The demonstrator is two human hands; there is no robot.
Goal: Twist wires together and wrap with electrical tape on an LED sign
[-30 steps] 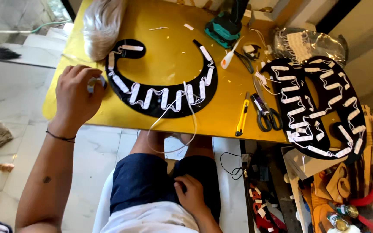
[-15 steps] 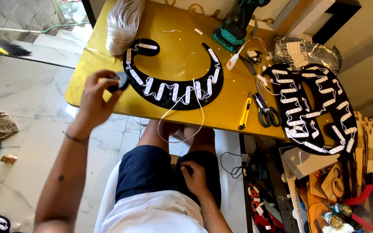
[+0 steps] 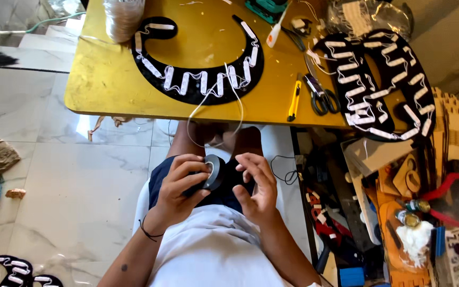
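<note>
The roll of black tape point(image 3: 214, 172) is a small dark ring with a pale core, held over the person's lap, below the edge of the yellow surface point(image 3: 107, 85). The left hand point(image 3: 179, 186) grasps it, fingers wrapped round its rim; the right hand point(image 3: 256, 186) hovers just beside it, fingers spread and holding nothing. The left fingers hide much of the roll. Half a second ago the left hand was up at the surface's edge; now it is at the lap.
</note>
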